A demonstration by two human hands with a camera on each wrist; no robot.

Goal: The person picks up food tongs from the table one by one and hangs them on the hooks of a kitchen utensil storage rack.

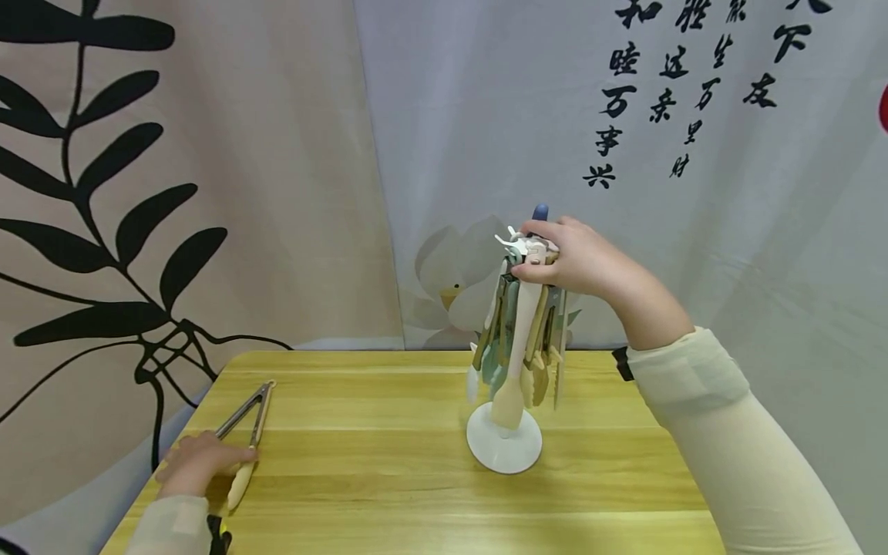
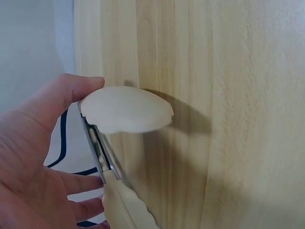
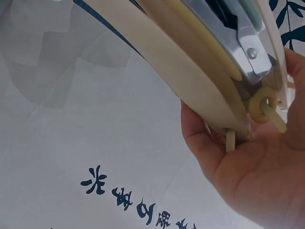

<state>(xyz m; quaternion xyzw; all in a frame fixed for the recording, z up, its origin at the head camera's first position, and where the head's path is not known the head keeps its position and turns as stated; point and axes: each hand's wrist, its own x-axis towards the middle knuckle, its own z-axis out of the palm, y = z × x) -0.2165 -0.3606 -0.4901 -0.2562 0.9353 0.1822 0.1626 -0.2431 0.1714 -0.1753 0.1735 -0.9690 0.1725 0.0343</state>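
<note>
My left hand (image 1: pixel 197 459) is low at the table's left edge, gripping a pair of tongs (image 1: pixel 240 486) near its cream tips. The tongs' metal arms spread in a V. In the left wrist view the thumb presses beside one cream tip (image 2: pixel 126 109), with the other fingers behind. My right hand (image 1: pixel 576 258) reaches to the top of a white utensil stand (image 1: pixel 502 455), its thumb and fingers around the upper handle end of a cream spatula (image 1: pixel 509 405). In the right wrist view, handle ends and a metal hinged utensil (image 3: pixel 252 52) are close to the palm.
Several green, beige and cream utensils (image 1: pixel 494 362) hang around the stand. A blue knob (image 1: pixel 540 211) tops it. The wooden table (image 1: pixel 368 439) has a rounded back left corner. Behind is a cloth (image 1: pixel 479 100) printed with characters and black leaves.
</note>
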